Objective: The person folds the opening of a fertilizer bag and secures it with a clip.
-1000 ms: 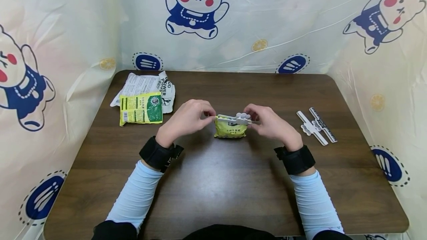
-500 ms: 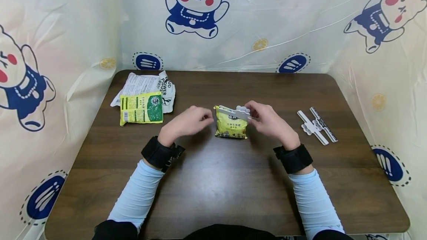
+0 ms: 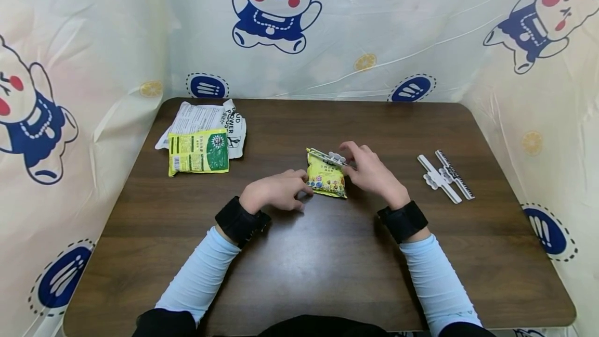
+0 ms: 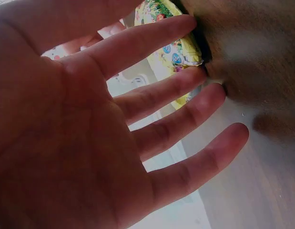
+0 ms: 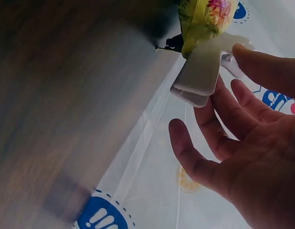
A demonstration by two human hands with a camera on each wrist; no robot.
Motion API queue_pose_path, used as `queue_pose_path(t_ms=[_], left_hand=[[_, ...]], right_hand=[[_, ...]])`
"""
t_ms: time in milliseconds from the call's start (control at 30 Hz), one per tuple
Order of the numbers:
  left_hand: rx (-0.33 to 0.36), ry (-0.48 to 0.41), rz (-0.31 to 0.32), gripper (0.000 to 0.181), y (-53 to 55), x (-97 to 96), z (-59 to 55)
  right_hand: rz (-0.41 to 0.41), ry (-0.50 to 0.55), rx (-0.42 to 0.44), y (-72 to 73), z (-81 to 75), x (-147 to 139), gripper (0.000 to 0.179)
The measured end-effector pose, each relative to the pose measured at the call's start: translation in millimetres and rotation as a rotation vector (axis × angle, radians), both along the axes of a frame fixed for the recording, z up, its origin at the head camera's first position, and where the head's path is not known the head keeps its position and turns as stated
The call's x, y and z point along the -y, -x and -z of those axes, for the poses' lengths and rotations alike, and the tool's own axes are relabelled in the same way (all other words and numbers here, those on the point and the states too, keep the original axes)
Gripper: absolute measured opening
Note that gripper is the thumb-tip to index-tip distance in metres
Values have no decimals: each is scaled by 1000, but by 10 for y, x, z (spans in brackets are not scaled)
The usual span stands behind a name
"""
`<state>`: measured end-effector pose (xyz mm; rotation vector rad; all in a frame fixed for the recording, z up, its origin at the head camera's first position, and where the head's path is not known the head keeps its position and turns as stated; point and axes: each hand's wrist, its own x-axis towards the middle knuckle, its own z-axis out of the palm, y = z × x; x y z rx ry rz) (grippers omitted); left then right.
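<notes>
A small yellow snack packet [image 3: 326, 180] with printed pictures is at the middle of the table. Across its top edge sits a white bag clip [image 3: 329, 157] with a flower-shaped part. My right hand [image 3: 372, 173] holds the clip's right end; in the right wrist view the thumb is at the clip [image 5: 199, 71] and other fingertips reach behind its end. My left hand [image 3: 281, 190] is at the packet's lower left side. In the left wrist view its fingers [image 4: 180, 119] are extended and spread, overlapping the packet [image 4: 176, 52].
At the back left a yellow-green packet [image 3: 198, 152] lies partly over a white pouch [image 3: 236, 137] with black print. Two more white clip pieces [image 3: 440, 178], one toothed, lie on the right side of the brown table [image 3: 299, 274]. A printed curtain [image 3: 383, 25] surrounds the table.
My left hand has let go of the packet's top left corner and moved down to its lower left side. The packet has tilted to show more of its front and turned slightly clockwise.
</notes>
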<state>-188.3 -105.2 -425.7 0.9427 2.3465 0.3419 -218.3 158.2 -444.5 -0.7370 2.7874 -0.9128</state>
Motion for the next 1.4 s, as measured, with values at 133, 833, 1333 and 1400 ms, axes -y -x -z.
queue_pose_path(t_ms=[133,833,1333,1400], left_hand=[[-5,15,-7,46,2,-8,17],[-61,0,-50,49,-71,-71,59],[-12,62,-81,48,-67,-67,29],[-13,67,-79,48,-63,-71,32]], right_hand=[[36,-18,37,13,0,-3,44],[-251,-251,26,-330,-148,401,44],[-180,-285,91,-343,-92,402,37],[-165,-309,100,-327,-94,376,39]])
